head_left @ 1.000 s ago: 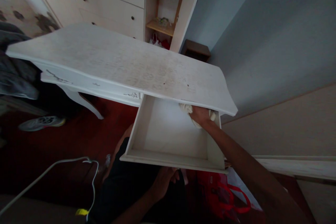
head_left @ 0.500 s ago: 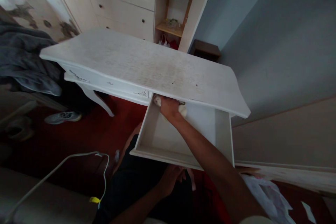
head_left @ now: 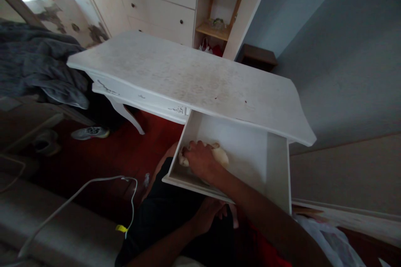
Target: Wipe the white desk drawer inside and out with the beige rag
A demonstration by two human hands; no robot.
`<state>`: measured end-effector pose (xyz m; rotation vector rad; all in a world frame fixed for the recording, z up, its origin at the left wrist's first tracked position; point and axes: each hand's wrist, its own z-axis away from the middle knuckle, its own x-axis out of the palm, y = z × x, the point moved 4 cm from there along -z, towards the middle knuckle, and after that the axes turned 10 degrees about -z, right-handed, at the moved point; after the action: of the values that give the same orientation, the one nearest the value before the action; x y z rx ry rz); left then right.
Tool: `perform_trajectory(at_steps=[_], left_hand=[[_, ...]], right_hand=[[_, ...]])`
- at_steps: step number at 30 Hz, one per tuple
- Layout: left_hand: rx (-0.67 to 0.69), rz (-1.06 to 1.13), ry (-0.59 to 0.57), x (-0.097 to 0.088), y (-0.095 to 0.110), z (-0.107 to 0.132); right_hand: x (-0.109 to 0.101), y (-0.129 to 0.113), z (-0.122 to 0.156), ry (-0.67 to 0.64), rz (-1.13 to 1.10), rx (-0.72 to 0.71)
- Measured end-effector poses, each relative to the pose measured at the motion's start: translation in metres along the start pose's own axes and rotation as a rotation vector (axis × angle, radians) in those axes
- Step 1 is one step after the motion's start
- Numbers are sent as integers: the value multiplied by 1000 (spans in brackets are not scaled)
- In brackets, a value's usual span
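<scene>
A pulled-out white drawer (head_left: pixel 277 171) juts from the desk toward me. Inside it, near the left front corner, my right hand (head_left: pixel 202 159) is closed on a cream-coloured cloth (head_left: pixel 221 157). The cloth is bunched under my fingers and pressed against the drawer's inside, with parts showing on both sides of the hand. My left hand (head_left: pixel 211 212) is low at my lap, just below the drawer front. Its fingers are loosely bent and slightly apart, with nothing visible in them; shadow dims that hand.
The white desk top (head_left: pixel 150 62) has brownish stains and worn patches. Grey clothing (head_left: pixel 46 62) hangs at the left, above a shoe (head_left: pixel 90 133) on the red floor. A white cable (head_left: pixel 94 180) loops at lower left. A plastic bag (head_left: pixel 328 238) lies at lower right.
My right hand has pulled the cloth from the drawer's back left toward its front left corner. The view has shifted slightly. My left hand stays at my lap.
</scene>
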<state>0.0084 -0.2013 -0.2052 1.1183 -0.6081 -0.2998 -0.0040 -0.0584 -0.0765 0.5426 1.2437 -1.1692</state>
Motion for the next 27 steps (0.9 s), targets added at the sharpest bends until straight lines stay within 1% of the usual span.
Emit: perform_trajectory(at_steps=[3,6,10,13,16,19,23,27], left_hand=[[4,-3,14,1,2,1],[-10,29,49,1,4,1],[-17,55,82,-1,4,0],[1,26,87,-2,3,0],[19,27,93,-3,2,-1],[43,24,93,-5,0,-2],[37,14,98,-7,-8,-4],[31,10,93,-8,-13,-6]], right_hand=[[10,-6,7,-80,16,-151],[14,-6,8,-93,45,-248],[12,2,12,-127,75,-327],[8,11,25,-144,86,-346],[7,28,43,-166,72,-310],[10,50,66,-190,20,-252],[17,87,102,-224,-50,-109],[19,121,139,-251,-78,35]])
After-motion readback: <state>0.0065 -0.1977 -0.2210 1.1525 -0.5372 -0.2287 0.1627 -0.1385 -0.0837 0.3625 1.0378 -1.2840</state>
